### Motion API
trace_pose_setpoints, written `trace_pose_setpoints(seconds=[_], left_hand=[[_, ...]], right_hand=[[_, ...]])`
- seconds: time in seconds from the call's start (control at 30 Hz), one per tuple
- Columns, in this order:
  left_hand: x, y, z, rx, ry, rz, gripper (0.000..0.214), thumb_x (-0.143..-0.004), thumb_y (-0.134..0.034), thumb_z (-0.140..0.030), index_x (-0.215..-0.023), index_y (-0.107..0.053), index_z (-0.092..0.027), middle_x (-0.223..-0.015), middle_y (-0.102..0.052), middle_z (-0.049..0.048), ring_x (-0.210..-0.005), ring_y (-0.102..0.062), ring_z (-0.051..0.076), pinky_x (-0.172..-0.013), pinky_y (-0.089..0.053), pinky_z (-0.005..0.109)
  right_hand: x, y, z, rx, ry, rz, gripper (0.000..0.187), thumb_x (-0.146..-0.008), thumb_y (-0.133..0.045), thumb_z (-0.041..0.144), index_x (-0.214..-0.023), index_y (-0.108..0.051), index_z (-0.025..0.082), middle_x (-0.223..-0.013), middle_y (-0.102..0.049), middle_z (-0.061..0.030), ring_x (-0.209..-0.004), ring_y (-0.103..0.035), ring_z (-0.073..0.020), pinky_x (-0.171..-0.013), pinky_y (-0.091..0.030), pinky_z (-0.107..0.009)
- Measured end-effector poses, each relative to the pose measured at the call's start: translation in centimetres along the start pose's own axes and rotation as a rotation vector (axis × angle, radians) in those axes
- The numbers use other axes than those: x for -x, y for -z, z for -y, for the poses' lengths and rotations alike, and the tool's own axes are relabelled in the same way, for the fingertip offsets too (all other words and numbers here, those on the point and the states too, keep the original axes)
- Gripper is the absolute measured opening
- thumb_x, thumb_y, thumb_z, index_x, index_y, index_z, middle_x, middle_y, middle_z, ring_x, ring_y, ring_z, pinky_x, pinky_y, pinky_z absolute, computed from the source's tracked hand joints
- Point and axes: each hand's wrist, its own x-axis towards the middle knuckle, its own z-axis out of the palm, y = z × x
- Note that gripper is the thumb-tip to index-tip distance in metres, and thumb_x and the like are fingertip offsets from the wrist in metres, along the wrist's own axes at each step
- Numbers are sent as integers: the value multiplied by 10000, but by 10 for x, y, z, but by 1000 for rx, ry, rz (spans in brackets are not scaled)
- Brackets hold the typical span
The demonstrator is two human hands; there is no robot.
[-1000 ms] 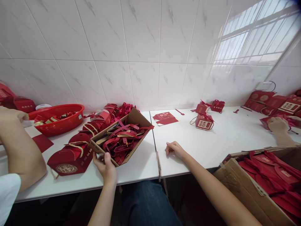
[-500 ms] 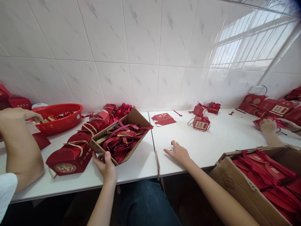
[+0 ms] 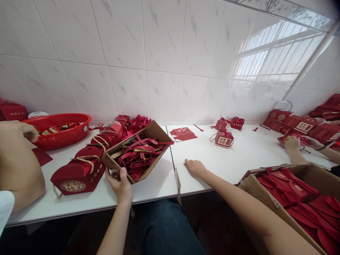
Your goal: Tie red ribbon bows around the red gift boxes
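Reading “囍”, apparently, one box (image 3: pixel 224 139) stands right of the carton (image 3: pixel 154 131).

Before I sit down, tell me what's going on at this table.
The person's left hand grips the near corner of a tilted cardboard carton full of red straps. Their right hand rests on the white table; I can't tell whether it holds anything. Red gift boxes stand left of the carton. On the left, a co-worker's hand is by a red basin; at far right, another's hands handle a small red item.
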Motion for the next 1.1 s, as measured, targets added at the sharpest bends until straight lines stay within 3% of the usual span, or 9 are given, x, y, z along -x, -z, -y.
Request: trace_pose_setpoints(seconds=[0.17,0.37,0.53,0.67,0.77,0.87,1.0,1.1], left_hand=[[3,-1,-7,-31,31,-6,784,-732,-601,-483,-1401,-288,-220,-1178,-501,92,-1042,-530,191,-969,-400,353],[3,-1,-8,-24,33,-6,770,-731,-607,-472,-1395,-298,-235,-1208,-496,95,-1057,-532,198,-975,-396,367],[2,0,-7,-21,36,-12,780,-727,-613,-472,-1400,-296,-237,-1204,-496,94,-1055,-532,200,-979,-392,372],[3,0,-7,-15,29,-6,778,-732,-614,-470,-1402,-296,-234,-1227,-494,103,-1089,-521,211,-989,-383,379],[4,0,-9,-23,33,-2,771,-742,-607,-467,-1403,-288,-231,-1256,-481,107,-1130,-505,216,-1008,-368,378],[5,1,-10,-40,58,-4,761,-753,-590,-465,-1405,-270,-237,-1276,-468,103,-1157,-492,216,-1021,-360,370],[7,2,-10,-44,72,11,743,-773,-568,-459,-1408,-249,-240,-1285,-463,104,-1172,-488,216,-1023,-367,366],[9,4,-9,-47,64,14,743,-777,-574,-460,-1408,-252,-238,-1285,-471,112,-1179,-487,222,-1023,-369,371]], right_hand=[[-8,5,-8,12,36,36,374,-962,-260,443,-1042,-515,181,-948,-672,-142,-895,-646,-281,-719,-428,-346],[-12,1,-8,-71,-6,7,338,-965,-286,390,-1110,-490,165,-903,-665,-143,-874,-640,-265,-745,-429,-368],[-17,-4,-13,-294,-71,-99,307,-937,-365,388,-1029,-552,163,-833,-656,-116,-800,-625,-227,-703,-422,-318],[-26,3,-24,-580,-130,-230,523,-939,-219,480,-864,-604,134,-659,-597,-67,-576,-553,-150,-571,-411,-262],[-34,27,-25,-777,-148,-343,683,-896,-116,602,-817,-594,120,-495,-448,-4,-399,-398,-119,-428,-341,-256],[-41,69,-9,-927,-97,-493,693,-855,-155,682,-838,-584,137,-480,-371,26,-386,-330,-105,-397,-291,-247],[-44,131,51,-1028,87,-623,554,-846,-334,656,-806,-603,174,-520,-414,20,-462,-388,-100,-479,-327,-232],[-48,159,105,-905,385,-648,433,-879,-397,548,-800,-610,179,-562,-494,18,-505,-434,-97,-537,-341,-219]])
